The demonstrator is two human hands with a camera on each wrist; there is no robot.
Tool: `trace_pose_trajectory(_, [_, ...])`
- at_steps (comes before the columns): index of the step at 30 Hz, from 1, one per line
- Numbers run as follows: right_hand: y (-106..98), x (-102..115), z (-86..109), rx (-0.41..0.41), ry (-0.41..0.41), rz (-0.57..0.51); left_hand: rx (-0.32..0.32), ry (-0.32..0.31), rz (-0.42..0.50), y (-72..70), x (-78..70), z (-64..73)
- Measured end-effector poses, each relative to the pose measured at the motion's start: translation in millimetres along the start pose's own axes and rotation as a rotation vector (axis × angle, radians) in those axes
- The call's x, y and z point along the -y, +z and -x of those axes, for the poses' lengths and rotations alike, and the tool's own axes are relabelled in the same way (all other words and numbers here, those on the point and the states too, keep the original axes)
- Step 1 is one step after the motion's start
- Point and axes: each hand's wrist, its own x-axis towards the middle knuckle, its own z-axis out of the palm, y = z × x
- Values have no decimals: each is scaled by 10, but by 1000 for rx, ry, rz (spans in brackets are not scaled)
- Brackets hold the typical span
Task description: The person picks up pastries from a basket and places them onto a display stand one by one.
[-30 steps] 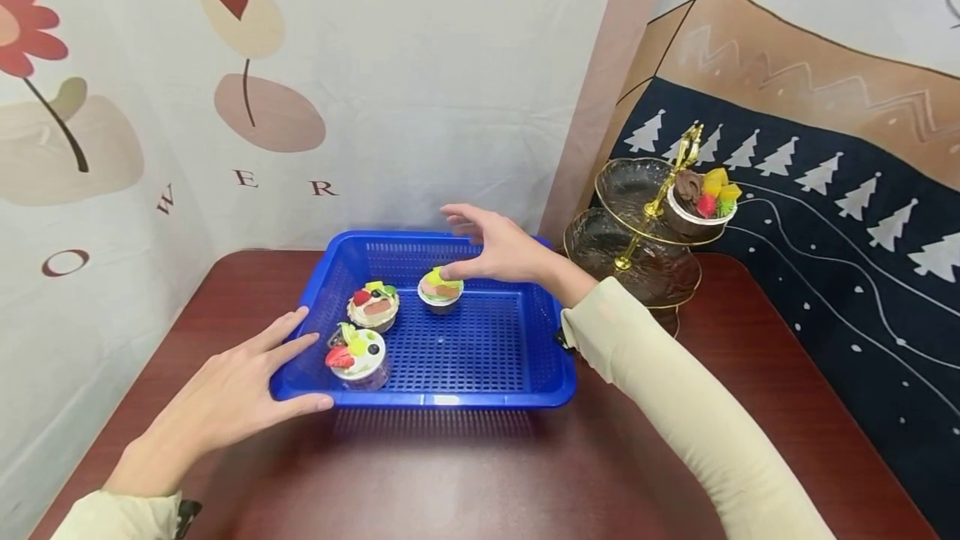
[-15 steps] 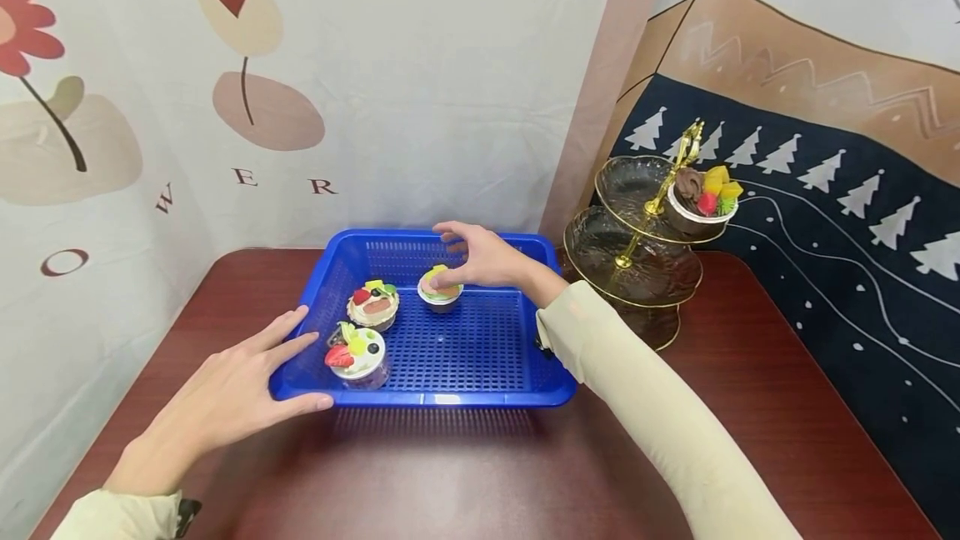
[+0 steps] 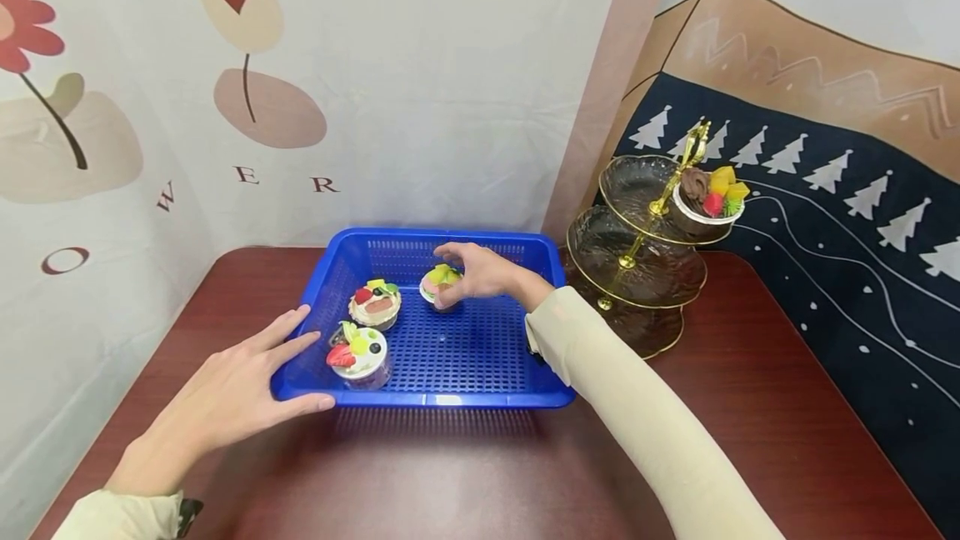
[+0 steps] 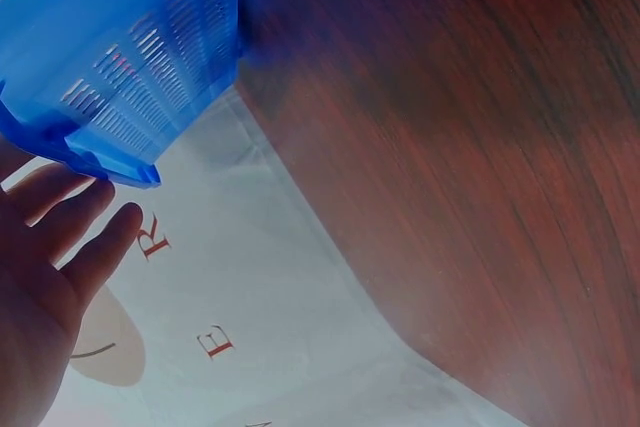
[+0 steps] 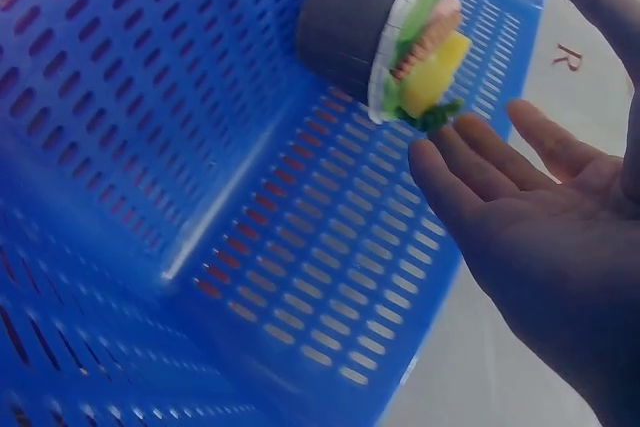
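My left hand (image 3: 232, 394) lies spread at the left front corner of a blue plastic basket (image 3: 491, 400), its fingers over the rim. In the left wrist view, fingertips meet the underside of the basket's blue edge (image 4: 90, 162). Inside the basket, my right hand (image 3: 483, 273) hovers around a toy cupcake (image 3: 441, 276) with yellow and green topping. The right wrist view shows that cupcake (image 5: 350, 32) in a dark cup, the fingers (image 5: 480, 162) beside its topping, apart from the cup. A fruit tart (image 3: 375, 304) and a white cream cup cake (image 3: 362, 357) stand at the basket's left.
A three-tier glass cake stand (image 3: 637, 269) with gold trim is at the back right. On its top tier sits a chocolate cupcake (image 3: 708, 198) with fruit. A dark red wooden table (image 3: 450, 473) carries everything, with a patterned cloth backdrop (image 3: 450, 90) behind.
My right hand has moved left and down into the basket, from above the cupcake to close around it. The left hand stays at the rim.
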Motion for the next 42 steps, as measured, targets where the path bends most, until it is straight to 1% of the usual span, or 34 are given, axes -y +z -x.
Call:
trace_pose_trajectory(4, [55,-28,-41,-2,19,4,4,-5,3,-1,4,-4])
trace_pose_trajectory(8, [87,-44,-87,-12,18,-3,-1,-4,5,1,11,-5])
trace_pose_trajectory(12, [118,-71,-137,-24,24,13,-10,2,6,7,17,2])
trace_pose_trajectory(18, [143,-88,-155,-48,27,26,-17,4,7,12,15,2])
trace_pose_trajectory(22, [174,-100,-168,-58,43,38,-22,8,7,18,16,2])
trace_pose_trajectory(31, [284,-120,-214,-81,43,109,-17,1,7,22,12,16])
trace_pose_trajectory(38, [381,-97,-252,-50,70,180,-21,-1,6,27,11,19])
trace_pose_trajectory(42, [397,-91,-265,-71,56,201,-22,1,9,24,8,11])
